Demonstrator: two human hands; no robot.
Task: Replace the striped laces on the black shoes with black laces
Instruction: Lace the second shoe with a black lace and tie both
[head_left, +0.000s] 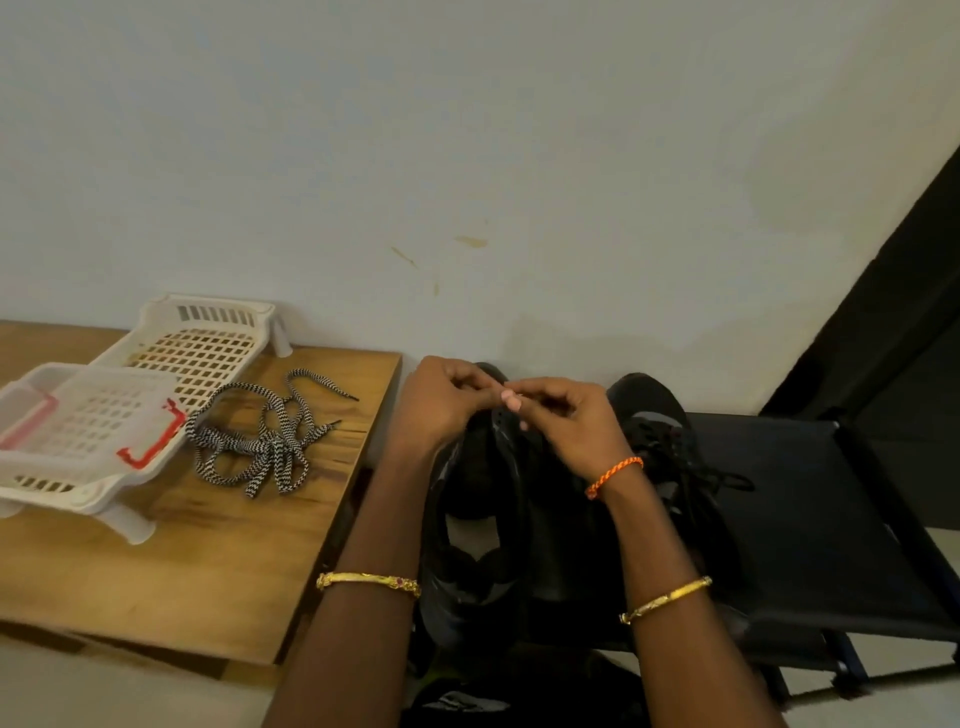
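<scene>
A black shoe stands in front of me with its toe pointing away, between my forearms. My left hand and my right hand meet above its toe end, fingers curled and pinching something small and dark that I cannot make out; it looks like a black lace. The second black shoe lies to the right on a dark stool, with a black lace in it. The striped black-and-white laces lie in a loose heap on the wooden table.
A wooden table fills the left side. Two white plastic baskets stand on it at the back left, one with red clips. A dark folding stool is at the right. A pale wall rises close behind.
</scene>
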